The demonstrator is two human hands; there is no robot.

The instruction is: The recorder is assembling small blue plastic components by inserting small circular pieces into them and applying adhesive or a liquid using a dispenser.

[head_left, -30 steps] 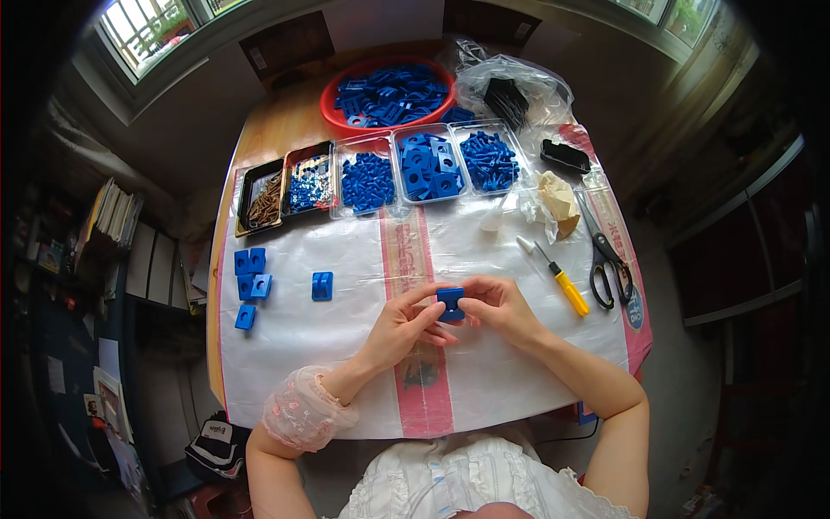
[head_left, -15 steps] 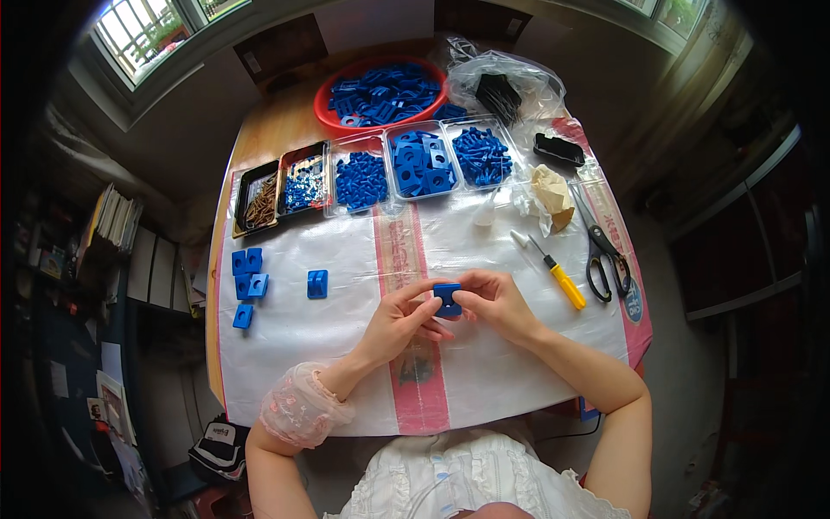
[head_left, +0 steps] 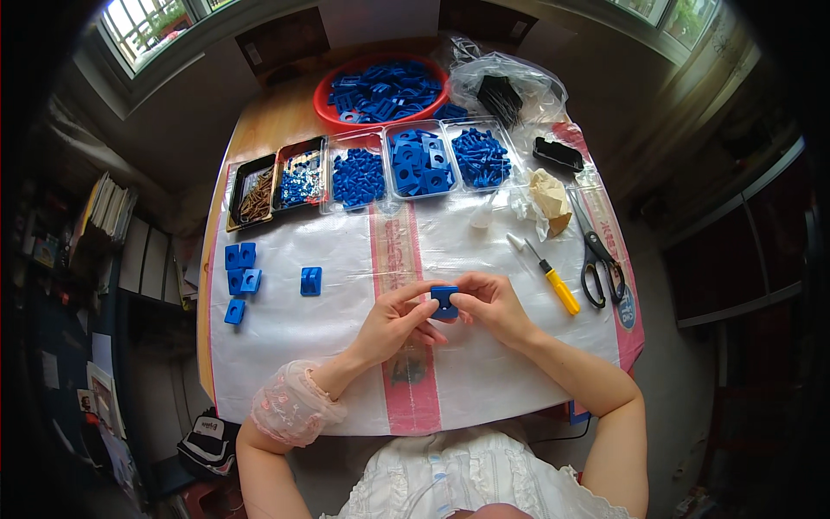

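Observation:
Between both hands, over the pink stripe of the table cover, is a small square blue plastic part (head_left: 444, 298). My left hand (head_left: 391, 322) pinches its left side between thumb and fingers, other fingers curled beneath. On its right side my right hand (head_left: 494, 310) is closed with the thumb on the front face. The fingers cover much of the part. A single blue part with a raised middle (head_left: 311, 281) lies to the left. Farther left sits a group of several blue square parts with round holes (head_left: 251, 280).
A row of trays holds brown screws (head_left: 257, 201), small metal-and-blue pieces (head_left: 300, 183), blue pegs (head_left: 358, 177) and blue plates (head_left: 421, 164). Behind stands a red basin (head_left: 322, 108) of blue parts. Rightward lie a yellow-handled screwdriver (head_left: 562, 292), black scissors (head_left: 593, 268) and a crumpled wrapper (head_left: 549, 199).
The whole view has shifted slightly. Both hands keep their hold on the blue part, with hardly any change in the fingers.

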